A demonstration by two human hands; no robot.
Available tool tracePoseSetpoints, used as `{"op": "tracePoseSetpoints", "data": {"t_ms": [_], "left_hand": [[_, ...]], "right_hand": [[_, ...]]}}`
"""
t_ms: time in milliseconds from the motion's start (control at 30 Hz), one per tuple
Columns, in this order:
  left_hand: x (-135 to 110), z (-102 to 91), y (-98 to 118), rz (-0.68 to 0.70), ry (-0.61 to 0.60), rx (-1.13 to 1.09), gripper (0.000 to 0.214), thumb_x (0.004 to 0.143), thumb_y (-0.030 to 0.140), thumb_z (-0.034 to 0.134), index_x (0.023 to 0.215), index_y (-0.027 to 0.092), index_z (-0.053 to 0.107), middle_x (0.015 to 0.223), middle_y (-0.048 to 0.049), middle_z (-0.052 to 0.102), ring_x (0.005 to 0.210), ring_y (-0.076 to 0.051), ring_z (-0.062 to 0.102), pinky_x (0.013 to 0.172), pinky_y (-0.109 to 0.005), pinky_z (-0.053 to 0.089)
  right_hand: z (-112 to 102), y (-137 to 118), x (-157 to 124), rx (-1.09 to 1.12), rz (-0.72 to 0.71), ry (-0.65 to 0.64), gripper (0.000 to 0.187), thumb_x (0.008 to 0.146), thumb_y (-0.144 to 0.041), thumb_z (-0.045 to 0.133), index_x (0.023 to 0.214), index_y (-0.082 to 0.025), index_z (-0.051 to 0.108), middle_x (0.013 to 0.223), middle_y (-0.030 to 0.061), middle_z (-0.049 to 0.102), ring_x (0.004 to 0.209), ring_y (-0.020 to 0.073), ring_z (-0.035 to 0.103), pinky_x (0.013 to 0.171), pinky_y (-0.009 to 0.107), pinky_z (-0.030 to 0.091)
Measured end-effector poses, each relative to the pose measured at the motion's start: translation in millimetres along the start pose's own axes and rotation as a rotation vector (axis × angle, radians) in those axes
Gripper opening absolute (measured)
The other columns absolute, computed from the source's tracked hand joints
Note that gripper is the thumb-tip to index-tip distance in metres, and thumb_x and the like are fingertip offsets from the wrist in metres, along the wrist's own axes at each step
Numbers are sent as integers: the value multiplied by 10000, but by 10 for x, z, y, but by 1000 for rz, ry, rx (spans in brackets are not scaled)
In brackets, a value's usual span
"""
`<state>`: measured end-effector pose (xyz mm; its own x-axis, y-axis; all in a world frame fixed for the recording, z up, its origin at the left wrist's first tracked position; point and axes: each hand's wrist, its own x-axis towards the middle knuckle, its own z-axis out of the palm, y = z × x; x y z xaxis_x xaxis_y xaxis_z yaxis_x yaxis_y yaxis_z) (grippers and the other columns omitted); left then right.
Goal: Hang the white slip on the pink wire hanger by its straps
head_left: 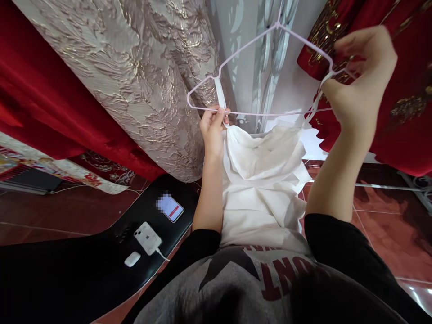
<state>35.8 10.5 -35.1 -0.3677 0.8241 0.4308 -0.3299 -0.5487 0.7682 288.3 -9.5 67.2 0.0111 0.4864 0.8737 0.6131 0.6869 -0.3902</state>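
A light pink hanger (249,45) hangs in front of me, with a white garment (263,153) suspended from it by two thin straps. My left hand (213,128) pinches the left strap (220,93) close to the hanger's bottom bar. That strap runs up over the notch on the left shoulder of the hanger. My right hand (364,81) is curled around the hanger's right end, its fingertips partly hidden. Beside its thumb, the right strap (315,101) passes over the hanger's right notch and looks twisted. Below, the garment drapes in folds against my body.
Red curtain-like cloth (94,103) and a beige textured fabric (135,67) hang at the left. Red cloth with gold trim (405,90) hangs at the right. A black bench (84,274) holds a lit phone (171,208), a white phone (147,237) on a cable and a white case (132,259).
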Motion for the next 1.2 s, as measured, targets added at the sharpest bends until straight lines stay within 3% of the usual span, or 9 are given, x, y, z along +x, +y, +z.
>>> {"op": "tracePoseSetpoints", "data": {"t_ms": [100,200,300,467,700,833,967,1033,1200], "left_hand": [[-23,29,-1,-25,32,83,133,958,155,596,845,221,620,869,-24,684,629,-112,597,615,-238,508],[-33,29,-8,-9,29,110,124,958,168,607,850,229,618,887,-19,692,627,-113,597,628,-245,514],[-36,-42,4,67,-1,194,135,956,191,618,826,224,632,809,-10,689,592,-111,593,617,-243,516],[-57,-218,201,130,-215,440,282,880,382,731,688,183,675,643,-17,645,600,-124,619,605,-237,519],[14,-198,741,-14,-230,251,193,864,465,708,837,277,742,847,-51,703,696,-189,663,402,-256,444],[211,-158,942,-81,-254,125,248,896,522,633,948,301,731,1216,-22,664,1215,-300,573,653,-328,598],[308,-206,940,-92,-352,-116,556,1050,401,186,1000,252,719,1345,60,587,1395,-167,390,1002,-283,521],[284,-273,871,-54,-275,-220,633,1044,369,89,1002,220,703,1326,62,599,1388,-136,392,1092,-269,449],[197,-450,597,-29,321,-301,284,1013,308,281,967,223,548,1366,29,573,1298,-121,497,1075,-293,448]], "right_hand": [[225,-101,-150,54,-96,219,276,770,-62,562,974,-231,639,1016,72,633,980,229,597,846,372,496],[535,-80,-365,130,-27,-110,86,858,-219,552,900,-233,626,915,46,645,871,191,599,842,363,496],[773,-34,-571,65,101,-366,200,899,-402,549,842,-238,646,815,6,662,777,164,574,945,417,438],[845,-68,-720,42,173,-168,281,916,-475,523,859,-235,657,817,-2,692,719,132,556,951,411,391],[821,-90,-736,86,158,-166,307,889,-500,561,774,-226,641,794,-10,682,673,116,521,891,377,398],[829,-112,-751,90,152,-160,282,891,-470,567,770,-225,638,789,-13,682,681,120,528,892,371,397],[845,-123,-764,83,148,-179,209,882,-419,593,806,-232,647,816,-21,688,704,126,534,912,369,391],[851,-113,-770,72,141,-179,165,878,-387,604,827,-238,650,824,-29,687,719,127,535,930,369,380],[857,-76,-782,62,122,-162,166,890,-383,580,845,-241,654,824,-23,678,741,136,546,942,371,375]]}}
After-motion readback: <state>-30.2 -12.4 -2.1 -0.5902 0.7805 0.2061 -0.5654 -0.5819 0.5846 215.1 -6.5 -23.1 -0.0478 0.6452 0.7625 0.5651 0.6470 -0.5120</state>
